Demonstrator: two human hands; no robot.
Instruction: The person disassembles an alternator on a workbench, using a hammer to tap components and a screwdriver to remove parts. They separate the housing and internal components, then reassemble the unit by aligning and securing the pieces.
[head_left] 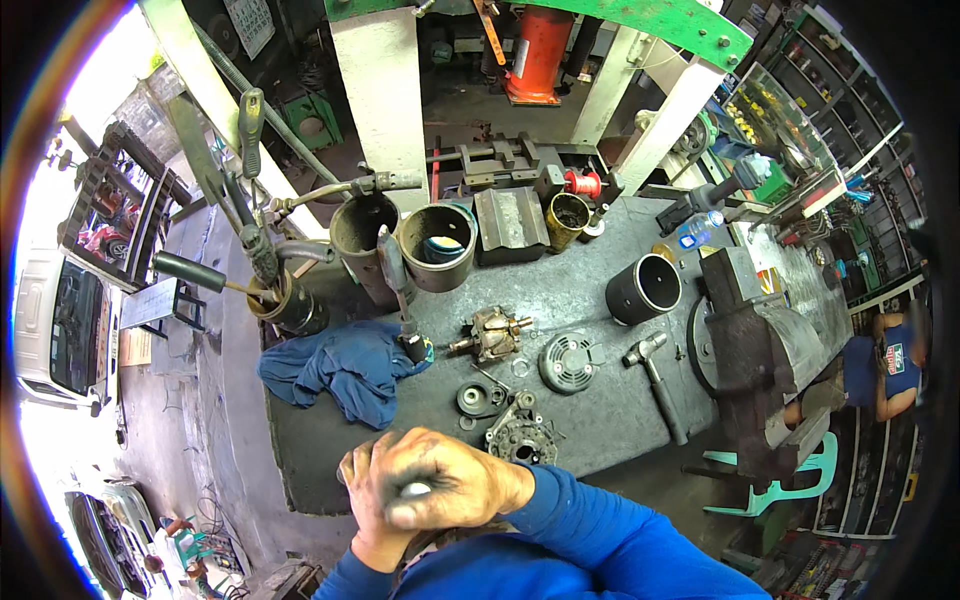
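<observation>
Both hands meet in front of my body at the lower middle, over the bench's near edge. My right hand (455, 475), smeared with dark grease, is closed and lies over my left hand (368, 505), whose fingers are also curled. A small pale rounded end shows beside the right thumb; the rest of it is hidden between the hands. Just beyond lie an open alternator housing (522, 440), a pulley-like ring (474, 399), a copper-wound rotor (496, 334) and a round slotted end cover (570, 361).
A crumpled blue cloth (345, 370) lies left on the dark bench (610, 430), a hammer (656, 388) right. Metal cylinders (644, 290) and a tool-filled pot (290, 305) stand farther back. A heavy vise (755, 350) occupies the right end, near a person (897, 365) and a green chair (790, 480).
</observation>
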